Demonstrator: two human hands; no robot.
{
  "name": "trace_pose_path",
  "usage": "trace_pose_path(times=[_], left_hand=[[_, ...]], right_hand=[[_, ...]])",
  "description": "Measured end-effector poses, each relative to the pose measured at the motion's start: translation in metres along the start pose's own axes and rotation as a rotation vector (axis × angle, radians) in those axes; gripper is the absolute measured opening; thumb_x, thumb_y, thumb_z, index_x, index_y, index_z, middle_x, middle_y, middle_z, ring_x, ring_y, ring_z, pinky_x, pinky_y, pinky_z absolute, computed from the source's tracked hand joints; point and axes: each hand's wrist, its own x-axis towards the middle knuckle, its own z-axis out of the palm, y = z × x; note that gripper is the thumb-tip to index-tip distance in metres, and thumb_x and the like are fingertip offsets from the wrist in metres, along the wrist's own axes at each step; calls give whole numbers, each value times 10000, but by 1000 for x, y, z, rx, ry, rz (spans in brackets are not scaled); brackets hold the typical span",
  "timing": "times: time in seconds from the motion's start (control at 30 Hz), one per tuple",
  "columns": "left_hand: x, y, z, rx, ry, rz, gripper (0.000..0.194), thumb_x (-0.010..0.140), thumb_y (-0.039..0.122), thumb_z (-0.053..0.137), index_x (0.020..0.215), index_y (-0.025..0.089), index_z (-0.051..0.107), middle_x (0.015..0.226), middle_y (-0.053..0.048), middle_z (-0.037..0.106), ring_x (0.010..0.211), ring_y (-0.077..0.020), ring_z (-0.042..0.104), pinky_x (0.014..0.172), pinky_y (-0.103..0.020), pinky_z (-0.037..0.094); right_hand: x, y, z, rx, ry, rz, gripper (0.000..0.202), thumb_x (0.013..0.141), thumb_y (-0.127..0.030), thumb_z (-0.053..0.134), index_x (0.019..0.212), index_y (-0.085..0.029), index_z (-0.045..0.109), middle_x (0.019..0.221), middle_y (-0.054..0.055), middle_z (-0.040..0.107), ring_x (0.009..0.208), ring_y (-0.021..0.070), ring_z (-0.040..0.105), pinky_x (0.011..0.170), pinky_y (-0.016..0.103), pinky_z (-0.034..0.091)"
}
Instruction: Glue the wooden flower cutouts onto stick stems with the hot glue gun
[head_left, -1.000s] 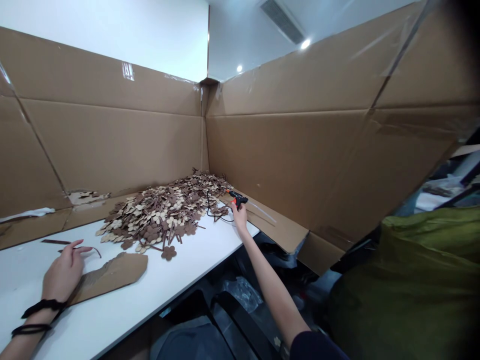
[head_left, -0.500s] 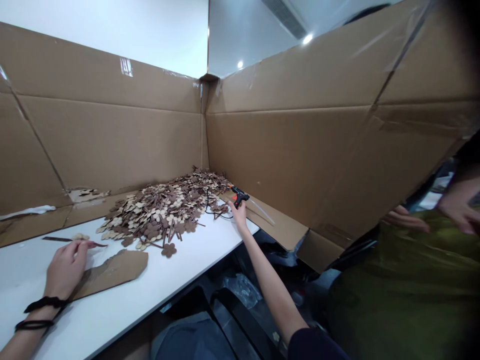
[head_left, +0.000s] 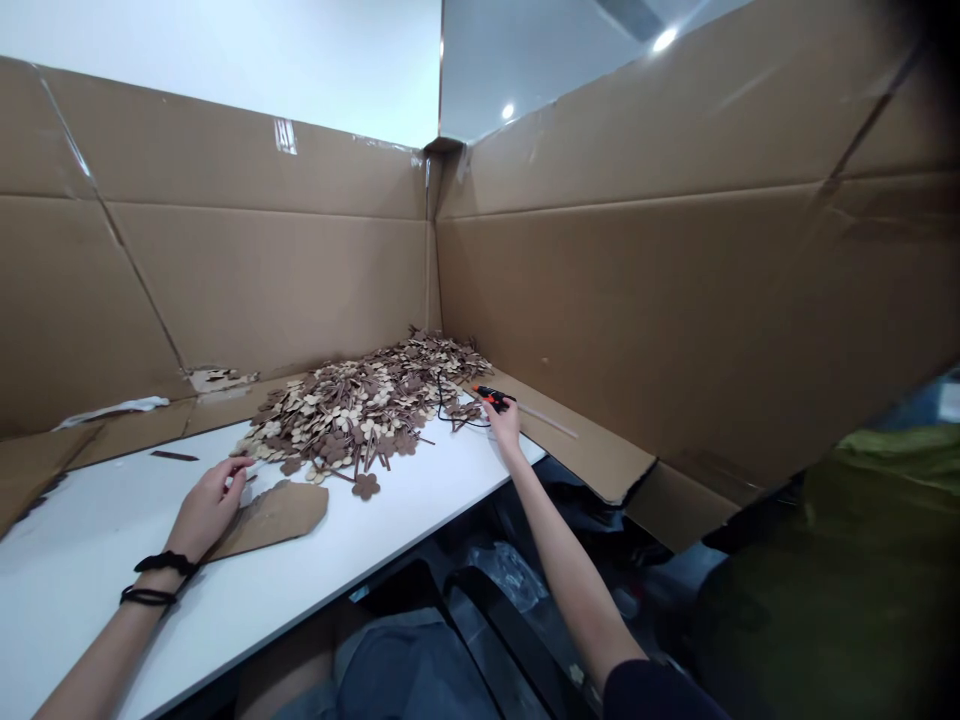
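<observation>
My right hand (head_left: 505, 424) is closed around a black and orange hot glue gun (head_left: 498, 399) at the table's right end. A clear glue stick (head_left: 551, 422) sticks out of its back, and its black cord (head_left: 441, 400) loops beside the pile. Over at the left, my left hand (head_left: 212, 506) is closed in a pinch above a torn piece of cardboard (head_left: 279, 517). A small bit of brown strip (head_left: 252, 478) shows at its fingertips; the rest is hidden. Another brown strip (head_left: 175, 455) lies on the table behind that hand.
A heap of brown and cream flower shapes and strips (head_left: 360, 405) covers the back of the white table (head_left: 420, 500). One brown flower (head_left: 366, 486) lies at its front. Tall cardboard walls (head_left: 285, 270) enclose the back and right. A green bag-like thing (head_left: 847, 560) stands at the right.
The view has turned, so the scene sits farther right. The glue gun lies flatter in my right hand. The cream flower near my left hand is out of sight, as are another person's hands.
</observation>
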Motion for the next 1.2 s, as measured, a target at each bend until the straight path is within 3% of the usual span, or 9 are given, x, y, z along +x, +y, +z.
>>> trace_pose_path(times=[0.1, 0.23, 0.33, 0.53, 0.67, 0.77, 0.9, 1.0, 1.2], left_hand=[[1, -7, 4, -11, 11, 55, 458, 848, 460, 329, 1076, 163, 594, 1153, -118, 648, 1008, -264, 610, 866, -375, 488], [2, -11, 10, -14, 6, 66, 519, 861, 452, 312, 1172, 127, 571, 1221, -147, 614, 1128, -280, 557, 984, -416, 428], [0, -8, 13, -9, 12, 49, 581, 871, 451, 292, 1266, 100, 533, 1256, -161, 592, 1157, -282, 538, 1005, -419, 414], [-2, -1, 7, 5, 16, 54, 562, 890, 385, 299, 1353, 116, 468, 1301, -149, 564, 1179, -257, 528, 1001, -400, 427], [9, 0, -4, 85, 28, 118, 553, 899, 366, 326, 1381, 111, 422, 1342, -153, 534, 1235, -275, 480, 1040, -424, 394], [29, 2, -2, 150, -63, 158, 543, 871, 334, 393, 1370, 122, 422, 1369, -148, 514, 1280, -283, 444, 1074, -428, 357], [65, 7, 14, 186, -266, 162, 533, 845, 300, 426, 1341, 103, 441, 1395, -184, 474, 1326, -291, 397, 1092, -415, 325], [87, 15, 34, 129, -326, 133, 628, 824, 403, 490, 1371, 108, 396, 1458, -197, 390, 1388, -320, 290, 1109, -456, 284], [86, 60, 72, 141, -410, -14, 872, 778, 569, 500, 1458, 79, 257, 1533, -222, 230, 1438, -393, 62, 1119, -613, 91]], right_hand=[[-5, -9, -3, -123, 42, 75, 584, 689, -488, 577, 1141, -123, 514, 949, 133, 668, 789, 243, 595, 719, 327, 438], [-15, -20, -7, -284, 6, 23, 471, 734, -407, 534, 1119, -138, 548, 927, 133, 674, 812, 270, 598, 727, 333, 418], [-21, -25, -8, -372, -35, -52, 402, 786, -350, 464, 1115, -146, 567, 926, 130, 674, 834, 271, 605, 726, 325, 411], [-28, -33, -11, -522, -83, -14, 408, 840, -345, 422, 1162, -148, 575, 873, 127, 668, 810, 274, 606, 693, 321, 402], [-32, -41, -13, -576, -123, -39, 410, 858, -332, 403, 1191, -155, 564, 894, 128, 660, 827, 271, 600, 691, 321, 396], [-35, -44, -14, -602, -158, -34, 416, 852, -336, 397, 1191, -169, 568, 889, 118, 655, 818, 269, 594, 678, 321, 388], [-36, -43, -16, -616, -187, -24, 445, 825, -357, 389, 1181, -171, 580, 805, 94, 634, 754, 265, 581, 620, 317, 369], [-36, -39, -18, -593, -205, -59, 464, 805, -366, 384, 1181, -178, 582, 714, 57, 601, 668, 246, 557, 575, 306, 355], [-38, -40, -22, -626, -228, -59, 479, 805, -392, 372, 1178, -187, 591, 625, 35, 561, 587, 243, 544, 534, 306, 352]])
